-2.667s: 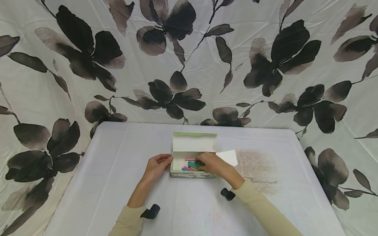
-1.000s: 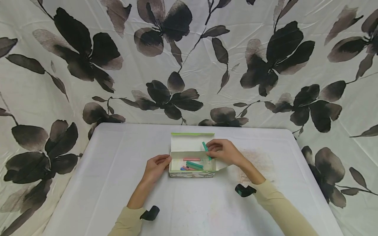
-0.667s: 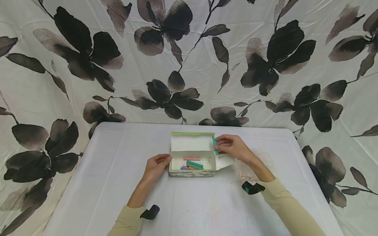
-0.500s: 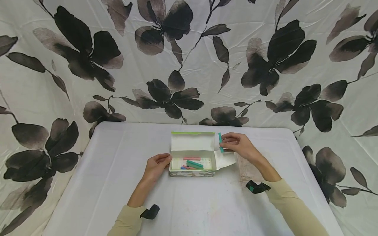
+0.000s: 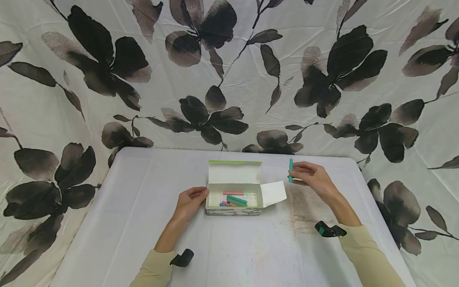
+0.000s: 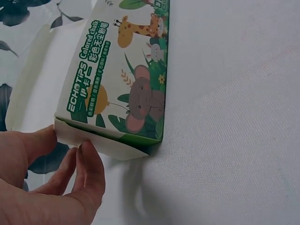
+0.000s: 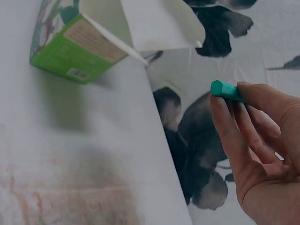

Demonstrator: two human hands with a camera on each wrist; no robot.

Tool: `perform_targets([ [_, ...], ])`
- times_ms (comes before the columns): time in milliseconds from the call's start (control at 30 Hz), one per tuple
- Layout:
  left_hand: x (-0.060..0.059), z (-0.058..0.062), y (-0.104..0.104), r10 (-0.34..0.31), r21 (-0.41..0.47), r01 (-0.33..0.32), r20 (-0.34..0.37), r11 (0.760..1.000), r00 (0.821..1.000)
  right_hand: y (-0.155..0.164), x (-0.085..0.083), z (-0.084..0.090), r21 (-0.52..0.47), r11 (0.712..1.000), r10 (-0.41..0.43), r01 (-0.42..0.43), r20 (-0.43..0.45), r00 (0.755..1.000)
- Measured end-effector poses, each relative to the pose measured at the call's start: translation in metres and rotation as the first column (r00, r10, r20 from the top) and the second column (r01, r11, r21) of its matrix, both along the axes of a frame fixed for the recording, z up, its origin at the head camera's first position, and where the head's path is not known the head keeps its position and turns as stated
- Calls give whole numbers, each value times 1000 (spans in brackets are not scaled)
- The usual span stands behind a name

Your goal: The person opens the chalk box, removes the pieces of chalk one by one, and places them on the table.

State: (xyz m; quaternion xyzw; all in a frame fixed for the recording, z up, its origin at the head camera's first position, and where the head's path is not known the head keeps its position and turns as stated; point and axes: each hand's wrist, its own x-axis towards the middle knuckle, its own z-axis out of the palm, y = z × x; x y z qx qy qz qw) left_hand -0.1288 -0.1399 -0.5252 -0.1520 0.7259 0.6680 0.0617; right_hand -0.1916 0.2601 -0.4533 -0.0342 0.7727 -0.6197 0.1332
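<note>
A chalk box (image 5: 233, 212) with its lid raised stands on the table, printed "Colored chalk" with a giraffe and an elephant in the left wrist view. Several chalk sticks lie inside, among them a pink chalk stick (image 5: 233, 193) and green chalk (image 5: 237, 200). At the box's left end my left hand (image 5: 191, 202) pinches the white end flap (image 6: 101, 143) between thumb and fingers. My right hand (image 5: 317, 181) holds a teal chalk stick (image 5: 291, 170) upright, raised to the right of the box. In the right wrist view this chalk (image 7: 226, 91) sits between thumb and fingertips.
The box's right flap (image 5: 274, 193) sticks out toward the right. Reddish-brown smudges (image 5: 305, 207) mark the white tabletop (image 5: 229, 251) below the right hand. A floral cloth (image 5: 229, 71) hangs behind the table's back edge.
My right hand has taken the teal chalk stick out of the box, lifted it, and moved it right past the side flap. The left hand stays at the box's left end.
</note>
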Motion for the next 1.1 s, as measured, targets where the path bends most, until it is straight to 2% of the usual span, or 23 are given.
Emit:
perform_targets([
  [167, 0, 1, 1, 3, -9, -3, 3, 1000, 1000, 15, 4, -10, 12, 999, -38, 38, 14, 999],
  [300, 0, 3, 2, 8, -54, -8, -1, 999, 1000, 23, 8, -21, 20, 998, -62, 61, 35, 997],
  [533, 0, 5, 5, -2, -241, -13, -63, 971, 998, 35, 13, -41, 60, 993, -105, 101, 56, 993],
  [700, -1, 7, 5, -38, -323, 2, -106, 946, 994, 41, 19, -53, 112, 986, -131, 124, 63, 989],
  [900, -1, 9, 4, -64, -348, 24, -104, 937, 993, 41, 21, -68, 163, 980, -122, 111, 62, 991],
  [1000, -1, 9, 4, -60, -330, 25, -97, 944, 993, 39, 21, -75, 173, 979, -114, 104, 49, 992],
  [1100, -1, 8, 3, -46, -287, 22, -78, 958, 996, 35, 20, -81, 238, 966, -107, 103, 6, 994],
])
